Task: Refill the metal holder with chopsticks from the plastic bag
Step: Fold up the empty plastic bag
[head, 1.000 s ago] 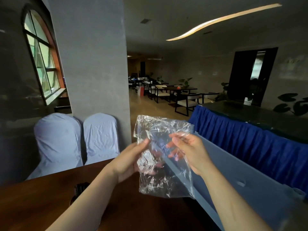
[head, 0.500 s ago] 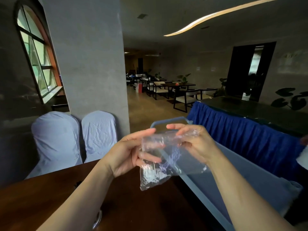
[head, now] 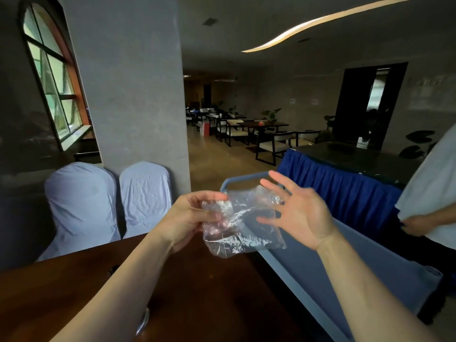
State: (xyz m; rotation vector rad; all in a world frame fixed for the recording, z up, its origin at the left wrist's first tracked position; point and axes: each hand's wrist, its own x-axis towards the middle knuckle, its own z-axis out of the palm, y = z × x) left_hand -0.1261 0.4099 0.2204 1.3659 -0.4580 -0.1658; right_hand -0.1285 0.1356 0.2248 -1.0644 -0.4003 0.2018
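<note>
A crumpled clear plastic bag point(head: 243, 225) hangs in the air above the dark wooden table point(head: 212, 292); no chopsticks show in it. My left hand point(head: 190, 215) pinches the bag's upper left part between thumb and fingers. My right hand point(head: 296, 213) is spread with straight fingers beside the bag's right side, fingertips at or just off the plastic. A curved strip of shiny metal point(head: 143, 322) peeks out under my left forearm, most of it hidden.
A blue-grey cart point(head: 345, 267) runs along the table's right edge. Two chairs in white covers point(head: 103, 203) stand behind the table by a pillar. A blue-skirted table point(head: 345, 193) is at the right, with a person in a white shirt point(head: 434, 188) beside it.
Both hands gripped the bag while crumpling it smaller. Now my right hand has let go and opened wide, and the left hand alone holds the bag. A person has come in at the right.
</note>
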